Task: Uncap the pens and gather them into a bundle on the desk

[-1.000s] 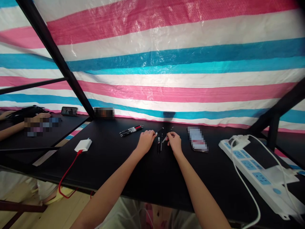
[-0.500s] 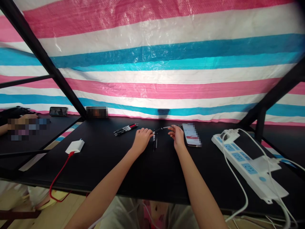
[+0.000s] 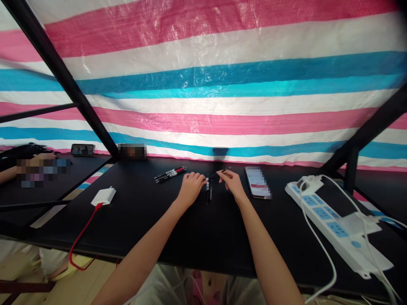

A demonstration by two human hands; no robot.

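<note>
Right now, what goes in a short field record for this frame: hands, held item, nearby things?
Left hand: fingers pinch one end of the pen part
Right hand: pinches its other end
Between hands: loose pen pieces on the black table
Left of hands: pen bundle, white charger
Right of hands: phone, power strip

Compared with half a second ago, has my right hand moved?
Yes: the right hand, pinching a thin black pen, has shifted left, away from the black-edged smartphone.
</note>
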